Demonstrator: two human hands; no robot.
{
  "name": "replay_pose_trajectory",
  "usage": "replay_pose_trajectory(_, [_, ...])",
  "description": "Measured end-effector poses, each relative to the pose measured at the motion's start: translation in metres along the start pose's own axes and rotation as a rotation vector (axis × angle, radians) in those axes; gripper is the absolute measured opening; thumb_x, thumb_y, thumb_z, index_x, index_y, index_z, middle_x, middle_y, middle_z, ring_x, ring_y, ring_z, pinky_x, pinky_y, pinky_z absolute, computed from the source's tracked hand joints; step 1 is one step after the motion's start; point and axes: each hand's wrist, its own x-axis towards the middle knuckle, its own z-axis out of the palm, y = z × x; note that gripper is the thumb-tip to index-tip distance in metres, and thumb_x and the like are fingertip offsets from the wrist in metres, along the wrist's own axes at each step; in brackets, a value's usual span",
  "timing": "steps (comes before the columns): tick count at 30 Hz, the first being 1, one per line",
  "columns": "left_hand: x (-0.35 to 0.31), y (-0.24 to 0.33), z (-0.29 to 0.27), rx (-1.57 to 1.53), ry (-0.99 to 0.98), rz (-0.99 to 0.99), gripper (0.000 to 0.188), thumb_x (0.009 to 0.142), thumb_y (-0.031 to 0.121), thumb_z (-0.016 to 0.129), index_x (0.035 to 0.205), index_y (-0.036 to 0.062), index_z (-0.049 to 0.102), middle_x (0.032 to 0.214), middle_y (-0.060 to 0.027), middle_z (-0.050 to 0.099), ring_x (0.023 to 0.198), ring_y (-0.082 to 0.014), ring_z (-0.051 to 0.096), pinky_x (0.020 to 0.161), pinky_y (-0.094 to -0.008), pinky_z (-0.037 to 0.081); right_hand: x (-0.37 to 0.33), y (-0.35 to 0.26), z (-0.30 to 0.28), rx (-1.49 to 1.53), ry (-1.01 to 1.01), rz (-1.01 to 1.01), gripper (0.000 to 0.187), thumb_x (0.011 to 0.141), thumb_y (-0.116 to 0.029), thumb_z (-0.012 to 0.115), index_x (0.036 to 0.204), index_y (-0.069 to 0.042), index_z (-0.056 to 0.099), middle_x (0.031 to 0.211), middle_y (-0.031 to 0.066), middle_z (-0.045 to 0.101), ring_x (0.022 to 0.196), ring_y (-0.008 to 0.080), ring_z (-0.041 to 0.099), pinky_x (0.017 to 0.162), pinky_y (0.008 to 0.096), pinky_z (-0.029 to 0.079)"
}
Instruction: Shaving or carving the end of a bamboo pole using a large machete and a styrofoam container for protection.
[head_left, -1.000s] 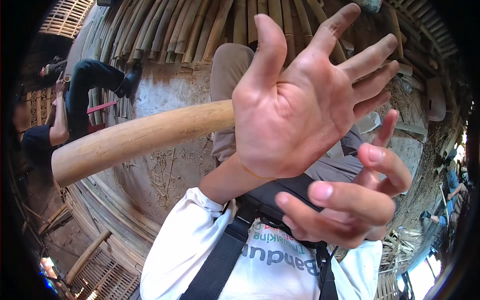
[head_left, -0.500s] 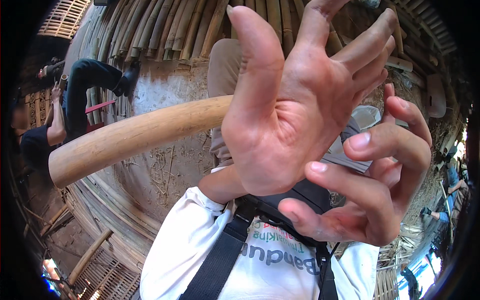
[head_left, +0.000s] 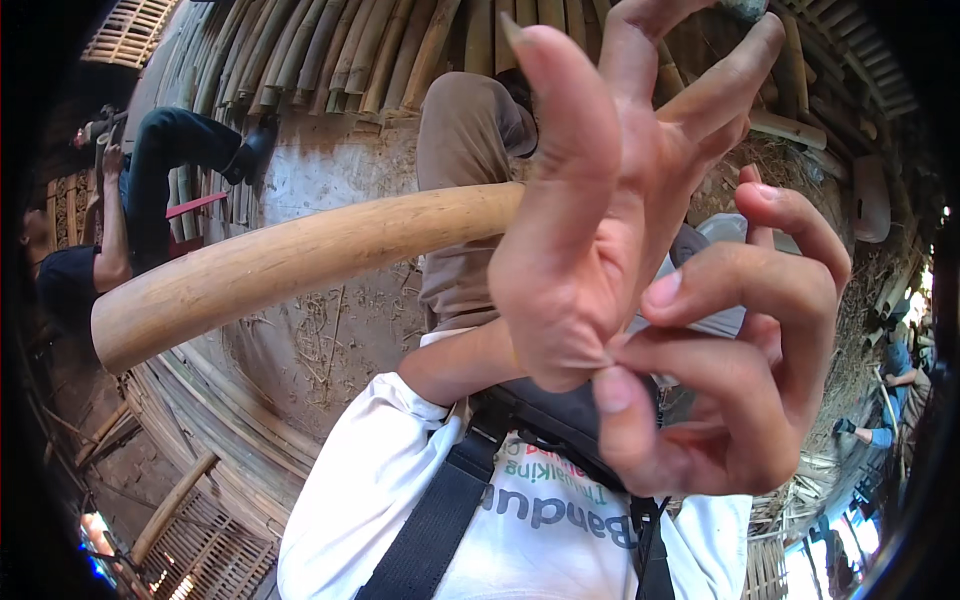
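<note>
My left hand (head_left: 600,210) is raised close in front of me, its palm toward me and its fingers spread. It holds nothing. At the heel of that palm, the thumb and a finger of my right hand (head_left: 750,350) pinch the skin, which is drawn into small folds. Whether anything tiny sits between those fingertips cannot be made out. The other right fingers are bent. A smooth tan bamboo pole (head_left: 300,245) reaches from the left to behind my left hand, which hides its far end.
Cut bamboo poles (head_left: 330,60) lie side by side at the back. Another person (head_left: 110,230) works at the far left. Long bamboo strips (head_left: 230,410) lie at the lower left, above a slatted bamboo panel (head_left: 220,510). My bent knee (head_left: 465,130) is beyond the pole.
My right thumb and finger have closed from apart into a pinch on the heel of my left palm. The left hand has shifted right and turned a little.
</note>
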Motion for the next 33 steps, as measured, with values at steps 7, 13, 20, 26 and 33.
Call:
replay_pose_trajectory(7, [-0.005,0.038,-0.003,0.724,0.104,-0.049,0.073,0.093,0.059,0.024,0.14,0.0029,0.02,0.141,-0.0187,0.027,0.135,-0.026,0.027,0.109,-0.0404,0.023,-0.036,0.091,0.032,0.52,0.49,0.421,0.014,0.085,-0.005,0.045,0.075,-0.001,0.054,0.088,0.0077,0.056,0.087,0.0196,0.055,0.085,0.0322,0.044])
replay_pose_trajectory(13, [-0.097,0.098,0.034,0.781,0.171,-0.844,0.056,0.096,0.042,0.032,0.111,-0.0062,0.057,0.103,-0.0183,0.063,0.089,-0.0252,0.063,0.082,-0.0358,0.049,-0.162,0.214,0.111,0.331,-0.446,0.678,0.01,0.087,-0.011,0.059,0.09,-0.002,0.058,0.082,0.0083,0.06,0.078,0.0187,0.059,0.067,0.0278,0.047])
replay_pose_trajectory(20, [-0.239,0.143,0.014,1.496,1.265,-0.925,0.041,0.095,0.039,0.043,0.105,0.0019,0.057,0.09,-0.0052,0.063,0.079,-0.0131,0.058,0.069,-0.0266,0.045,-0.238,0.286,0.2,0.478,-1.177,0.855,0.037,0.093,-0.033,0.046,0.113,-0.003,0.056,0.103,0.0121,0.062,0.087,0.0216,0.06,0.077,0.0329,0.048])
replay_pose_trajectory(26, [-0.34,0.119,-0.096,1.388,1.565,-0.405,0.048,0.095,0.042,0.04,0.121,0.0041,0.051,0.109,-0.0067,0.059,0.097,-0.0183,0.055,0.084,-0.0298,0.043,-0.199,0.284,0.232,0.222,-1.073,0.675,0.033,0.088,-0.027,0.053,0.107,-0.001,0.056,0.096,0.0173,0.064,0.087,0.03,0.063,0.076,0.0366,0.048])
replay_pose_trajectory(33, [-0.301,0.081,-0.127,0.543,1.568,-0.482,0.044,0.093,0.038,0.044,0.12,0.0041,0.052,0.11,-0.0114,0.059,0.096,-0.0193,0.057,0.081,-0.0315,0.048,-0.275,0.274,0.261,0.213,-0.984,0.639,0.033,0.088,-0.028,0.051,0.105,-0.001,0.058,0.1,0.0238,0.061,0.089,0.0411,0.058,0.078,0.0443,0.046])
